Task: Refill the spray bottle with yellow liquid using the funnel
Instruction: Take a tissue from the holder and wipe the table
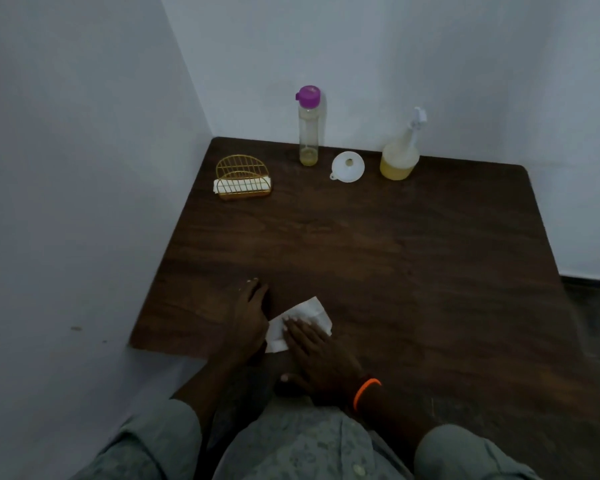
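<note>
A dark wooden table [378, 258] stood pushed into the corner of two pale walls. Along its far edge, the spray bottle [399, 157] stood upright towards the right, its rounded body holding yellow liquid to roughly half its height and its white trigger head fitted on top. Just to its left the white funnel [347, 166] lay on the tabletop, wide mouth facing up and apart from both bottles. Left of the funnel stood a tall clear bottle [308, 128] with a purple cap closed on it; only a shallow layer of yellow liquid remained at its bottom. Near the far left corner sat a gold wire holder [243, 178] with white napkins lying in it. Close to the near edge, a white tissue [300, 322] lay flat on the wood. The right hand [321, 355], an orange band on its wrist, pressed down on the tissue with straight, spread fingers, gripping nothing. The left hand [249, 315] rested just beside the tissue's left edge, its fingers also extended flat on the table and holding nothing. Grey-green sleeves showed at the bottom of the view.
</note>
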Tool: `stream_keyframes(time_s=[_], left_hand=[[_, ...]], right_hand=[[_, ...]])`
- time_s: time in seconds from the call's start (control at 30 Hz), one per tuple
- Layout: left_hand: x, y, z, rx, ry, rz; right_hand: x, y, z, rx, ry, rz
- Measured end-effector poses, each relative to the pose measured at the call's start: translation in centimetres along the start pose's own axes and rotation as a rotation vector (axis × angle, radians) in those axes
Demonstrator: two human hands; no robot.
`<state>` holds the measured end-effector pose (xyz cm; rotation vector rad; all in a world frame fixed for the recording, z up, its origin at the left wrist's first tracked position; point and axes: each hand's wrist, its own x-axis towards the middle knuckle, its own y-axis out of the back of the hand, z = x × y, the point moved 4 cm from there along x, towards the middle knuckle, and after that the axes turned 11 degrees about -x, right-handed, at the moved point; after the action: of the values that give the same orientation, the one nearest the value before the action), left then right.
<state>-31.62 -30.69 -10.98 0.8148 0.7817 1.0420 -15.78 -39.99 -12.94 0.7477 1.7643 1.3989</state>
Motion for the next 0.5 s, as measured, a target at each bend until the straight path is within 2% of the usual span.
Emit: stream_keyframes(time_s=[0.07,0.17,0.33,0.5], left_hand=[[-0.5,0.4,1.1,0.029,-0.008,0.002],[-0.5,0.3,2.3,0.065,-0.055,0.131],[-0.6,-1.3,3.0,0.112,-0.062,0.094],[-1.1,-2.6,3.7,-0.009,-0.052,0.081]], right_hand=[[-1.8,-0.2,2.5,-0.036,-0.103,0.013],[-4.6,-0.1,5.9,0.002,-0.288,0.007],[-9.7,-1.1,8.4,0.091,-0.598,0.018],[-12.0,-1.5,7.4,0.182,-0.702,0.028]])
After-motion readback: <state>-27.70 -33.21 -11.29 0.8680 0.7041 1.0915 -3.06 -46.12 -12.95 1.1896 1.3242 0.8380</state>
